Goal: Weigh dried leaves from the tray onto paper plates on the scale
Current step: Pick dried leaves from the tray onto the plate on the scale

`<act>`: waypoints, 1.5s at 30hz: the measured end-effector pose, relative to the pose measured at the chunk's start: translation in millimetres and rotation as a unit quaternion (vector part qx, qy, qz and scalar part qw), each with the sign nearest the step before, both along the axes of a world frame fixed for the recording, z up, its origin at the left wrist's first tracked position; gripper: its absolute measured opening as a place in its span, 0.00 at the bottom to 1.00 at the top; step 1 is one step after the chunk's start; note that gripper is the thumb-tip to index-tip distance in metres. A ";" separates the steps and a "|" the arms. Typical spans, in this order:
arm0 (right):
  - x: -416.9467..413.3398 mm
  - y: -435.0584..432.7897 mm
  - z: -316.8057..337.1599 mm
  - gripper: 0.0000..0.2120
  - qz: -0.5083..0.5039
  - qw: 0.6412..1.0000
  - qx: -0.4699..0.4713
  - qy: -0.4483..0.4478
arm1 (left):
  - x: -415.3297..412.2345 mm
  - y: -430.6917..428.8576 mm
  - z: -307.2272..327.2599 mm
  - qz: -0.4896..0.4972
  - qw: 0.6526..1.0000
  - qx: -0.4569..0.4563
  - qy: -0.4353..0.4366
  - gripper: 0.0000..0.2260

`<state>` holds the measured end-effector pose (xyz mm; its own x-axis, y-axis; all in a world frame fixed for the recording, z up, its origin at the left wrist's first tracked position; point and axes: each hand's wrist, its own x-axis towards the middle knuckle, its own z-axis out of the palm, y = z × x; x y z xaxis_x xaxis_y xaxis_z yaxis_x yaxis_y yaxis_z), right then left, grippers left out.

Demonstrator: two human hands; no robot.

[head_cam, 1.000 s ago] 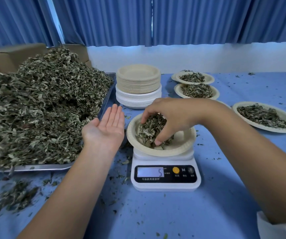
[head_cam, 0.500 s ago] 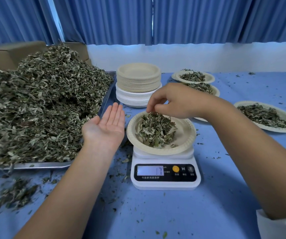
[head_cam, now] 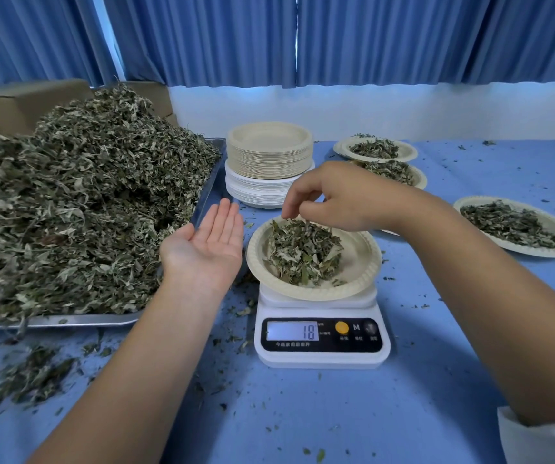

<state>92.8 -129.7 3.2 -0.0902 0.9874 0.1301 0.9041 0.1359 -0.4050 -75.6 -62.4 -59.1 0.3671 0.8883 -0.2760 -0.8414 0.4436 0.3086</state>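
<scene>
A paper plate [head_cam: 358,262] with a small heap of dried leaves [head_cam: 302,252] stands on the white scale [head_cam: 321,349], whose display reads 18. My right hand [head_cam: 339,199] hovers over the plate's far edge with curled fingers. Its thumb and forefinger pinch a few leaves at the top of the heap. My left hand [head_cam: 207,244] is held flat, palm up and empty, between the scale and the metal tray [head_cam: 68,321]. A big mound of dried leaves [head_cam: 75,202] fills the tray on the left.
A stack of unused paper plates [head_cam: 269,162] stands behind the scale. Three filled plates [head_cam: 517,226] lie at the right and back right. Loose leaf bits litter the blue tablecloth [head_cam: 302,413]. Cardboard boxes [head_cam: 18,105] sit behind the tray.
My right hand has lifted out of the plate's leaves to just above the heap. The scale's reading went from 5 to 18. My left hand has stayed in place.
</scene>
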 end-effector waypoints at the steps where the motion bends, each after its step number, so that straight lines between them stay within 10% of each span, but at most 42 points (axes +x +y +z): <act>1: 0.3 0.3 -0.5 0.13 0.002 1.000 0.002 0.001 | -0.1 0.2 -0.1 0.000 1.000 0.001 -0.001 0.20; 20: 4.3 2.3 -2.2 0.05 0.029 0.999 0.020 0.000 | 1.4 2.0 -1.2 -0.009 1.000 0.000 -0.007 0.19; 32: 36.1 8.6 -7.2 0.06 -0.093 0.995 0.023 -0.003 | 6.0 10.7 -7.8 -0.040 0.970 0.048 0.237 0.08; 36: 57.3 3.3 -3.0 0.09 -0.155 0.980 -0.101 -0.068 | 11.4 9.3 -6.2 -0.066 0.939 0.094 0.325 0.02; 45: 58.9 0.7 -0.5 0.13 -0.164 0.978 -0.114 -0.053 | 12.0 6.2 -3.5 -0.066 0.950 0.087 0.293 0.07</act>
